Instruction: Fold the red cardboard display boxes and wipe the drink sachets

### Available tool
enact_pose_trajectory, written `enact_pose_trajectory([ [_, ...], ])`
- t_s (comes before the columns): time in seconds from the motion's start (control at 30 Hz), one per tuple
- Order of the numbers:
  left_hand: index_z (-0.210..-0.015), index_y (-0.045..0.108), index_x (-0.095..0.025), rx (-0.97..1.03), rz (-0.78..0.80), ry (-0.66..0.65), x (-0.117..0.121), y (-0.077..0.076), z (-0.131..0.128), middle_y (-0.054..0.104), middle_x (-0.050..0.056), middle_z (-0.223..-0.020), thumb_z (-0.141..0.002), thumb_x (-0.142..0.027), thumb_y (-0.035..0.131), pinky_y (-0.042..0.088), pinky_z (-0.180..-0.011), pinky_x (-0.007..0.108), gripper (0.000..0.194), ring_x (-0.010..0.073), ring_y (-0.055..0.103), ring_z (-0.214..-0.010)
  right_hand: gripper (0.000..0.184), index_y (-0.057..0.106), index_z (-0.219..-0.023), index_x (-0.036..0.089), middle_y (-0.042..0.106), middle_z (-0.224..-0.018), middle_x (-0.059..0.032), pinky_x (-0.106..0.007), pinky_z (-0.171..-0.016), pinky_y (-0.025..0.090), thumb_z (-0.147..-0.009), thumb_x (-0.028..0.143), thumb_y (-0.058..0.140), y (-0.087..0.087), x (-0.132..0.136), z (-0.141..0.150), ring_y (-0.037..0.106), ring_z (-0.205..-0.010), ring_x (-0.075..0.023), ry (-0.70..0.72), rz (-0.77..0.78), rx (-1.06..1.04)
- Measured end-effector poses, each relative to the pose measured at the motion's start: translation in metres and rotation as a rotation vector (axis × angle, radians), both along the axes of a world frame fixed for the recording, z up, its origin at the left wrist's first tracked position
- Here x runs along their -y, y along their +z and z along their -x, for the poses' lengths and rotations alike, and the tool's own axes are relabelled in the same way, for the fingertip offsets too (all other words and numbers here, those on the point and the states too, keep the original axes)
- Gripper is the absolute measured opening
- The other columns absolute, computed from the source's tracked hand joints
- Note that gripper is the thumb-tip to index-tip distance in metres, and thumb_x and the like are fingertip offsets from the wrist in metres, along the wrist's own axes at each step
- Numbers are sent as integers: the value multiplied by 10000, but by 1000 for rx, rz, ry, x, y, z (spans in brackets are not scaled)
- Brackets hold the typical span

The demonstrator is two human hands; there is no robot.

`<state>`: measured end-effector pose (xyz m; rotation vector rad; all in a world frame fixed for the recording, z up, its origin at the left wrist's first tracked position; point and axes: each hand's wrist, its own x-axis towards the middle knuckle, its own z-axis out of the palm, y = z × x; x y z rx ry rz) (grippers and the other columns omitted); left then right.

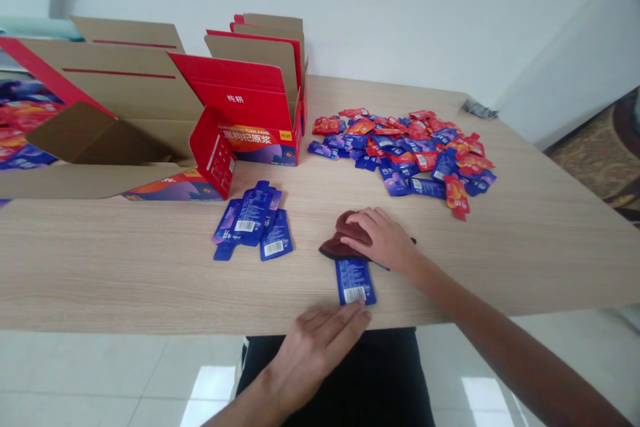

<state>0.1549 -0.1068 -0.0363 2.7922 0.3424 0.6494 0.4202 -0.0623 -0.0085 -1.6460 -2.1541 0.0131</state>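
Observation:
A blue sachet (356, 282) with a white barcode lies flat near the table's front edge. Across its far end is a dark maroon cloth (334, 245) with a black edge, folded and bunched. My right hand (383, 237) grips this cloth from above, with the fingers curled over it. At the sachet's near edge, my left hand (323, 340) rests its outstretched fingertips, the fingers lying side by side. The sachet's upper part is hidden under the cloth. To the left, several blue sachets (255, 213) lie overlapping, some with barcodes up.
A large heap of red and blue sachets (400, 143) spreads over the right back. Open red cartons (260, 100) stand at the back left, flaps raised, beside a wide open box (165, 183). More sachets (25, 120) show at the far left. A grey crumpled item (480, 109) lies by the wall.

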Motion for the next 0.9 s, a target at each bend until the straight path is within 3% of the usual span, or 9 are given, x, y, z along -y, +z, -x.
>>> enact_pose_trajectory([
  [0.23,-1396,596,-130,-88,-151,56,11,-4,-7,602,102,-1498,-1084,-134,424,550,-1004,351,356,211,639,-1288,356,625,-1185,235,669,-1143,-94,-432,-933,528,-979,525,631,-2,26,13,605,-1079,-268,118,-10,26],
  [0.37,-1370,618,-149,-102,-208,90,16,-5,-10,609,90,-1493,-1095,-181,431,501,-1027,324,335,190,617,-1311,348,631,-1200,230,674,-1147,-102,-427,-915,536,-984,504,629,-7,-4,-4,611,-1065,-268,64,-48,69],
  [0.5,-1369,619,-150,-117,-247,105,18,-6,-10,622,90,-1478,-1095,-193,434,472,-1040,320,333,187,608,-1320,332,621,-1198,210,675,-1142,-118,-446,-922,525,-1001,477,606,11,-30,-18,613,-1059,-285,-66,-165,82],
  [0.6,-1357,628,-157,-103,-266,119,20,-6,-11,636,82,-1462,-1103,-209,420,463,-1049,328,332,189,611,-1315,367,583,-1226,205,661,-1159,-114,-433,-951,510,-991,485,624,32,-7,-7,609,-1074,-269,-64,-259,-60],
  [0.67,-1331,644,-149,-79,-275,125,21,-6,-11,660,77,-1431,-1107,-201,398,456,-1060,334,337,188,619,-1298,378,583,-1234,219,658,-1166,-100,-415,-941,509,-976,486,651,36,21,7,610,-1064,-254,63,-202,-70],
  [0.77,-1304,660,-131,-79,-267,127,21,-5,-12,719,68,-1330,-1103,-162,369,455,-1065,332,355,181,660,-1223,319,619,-1203,247,664,-1136,-75,-404,-928,515,-972,462,663,21,50,21,612,-1043,-241,269,-50,39],
  [0.83,-1308,659,-125,-96,-267,125,22,-4,-13,719,76,-1330,-1101,-156,360,465,-1054,334,364,186,665,-1216,298,635,-1175,243,660,-1131,-78,-409,-943,516,-971,459,665,3,48,19,606,-1057,-245,265,-35,57],
  [0.9,-1317,653,-123,-106,-277,133,23,-3,-13,682,95,-1393,-1104,-169,352,480,-1029,338,372,198,652,-1251,327,633,-1181,227,657,-1146,-93,-412,-940,521,-967,471,667,-10,29,7,597,-1069,-254,173,-60,52],
])
